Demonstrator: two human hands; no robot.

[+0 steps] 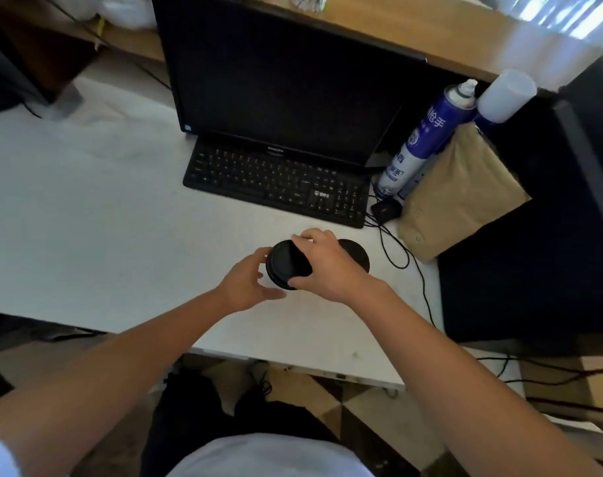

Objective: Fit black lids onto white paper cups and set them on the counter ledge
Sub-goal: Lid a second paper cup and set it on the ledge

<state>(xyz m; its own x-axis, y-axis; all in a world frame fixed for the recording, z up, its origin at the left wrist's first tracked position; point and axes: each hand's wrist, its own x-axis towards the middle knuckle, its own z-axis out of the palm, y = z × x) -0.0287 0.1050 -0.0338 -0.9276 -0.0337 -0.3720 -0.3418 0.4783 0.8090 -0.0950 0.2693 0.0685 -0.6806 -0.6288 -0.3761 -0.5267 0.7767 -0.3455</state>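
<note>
Right hand (322,263) grips the black lid (286,266) from above, fingers and thumb curled round its rim, over the desk (121,218) between the keyboard (276,184) and the front edge, toward the right. Left hand (246,280) curves loosely against the lid's left side, can't tell if it's gripping anything underneath.

Dim indoor view. Daylight comes from the upper right, far beyond the fingers (310,235), and glares pale on the light wooden counter ledge (499,39). The white worktop (104,201) left of the fingers is evenly lit. The round black plastic lid (286,266) between them shows little detail. Right of them, deep shadow. Edges bend and smear; everything is slightly soft.
</note>
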